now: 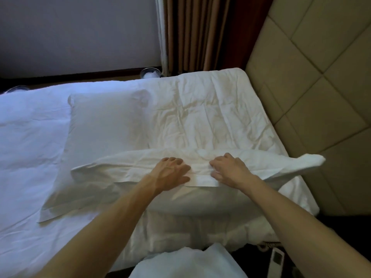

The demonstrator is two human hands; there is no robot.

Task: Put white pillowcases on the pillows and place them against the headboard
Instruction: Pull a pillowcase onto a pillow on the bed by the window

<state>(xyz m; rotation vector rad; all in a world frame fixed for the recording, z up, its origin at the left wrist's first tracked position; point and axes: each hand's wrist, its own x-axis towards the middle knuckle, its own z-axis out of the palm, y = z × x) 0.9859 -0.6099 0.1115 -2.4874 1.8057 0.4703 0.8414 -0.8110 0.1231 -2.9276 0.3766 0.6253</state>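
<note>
Near pillow (pixel 200 199) laid across bed (pixel 30 157), just short of headboard (pixel 311 87). Both hands set side by side on case (pixel 120 177), likely to tuck flap and flatten fabric. Left hand (pixel 170 173) spread flat, fingers apart, nothing clamped. Right hand (pixel 228 169) curled, fingertips pinched on case fold. Empty case end left of grip. Second pillow (pixel 108 121) beyond left hand. Sheet wrinkled beyond right hand. Curtain (pixel 200 33) far beyond, dim room.
</note>
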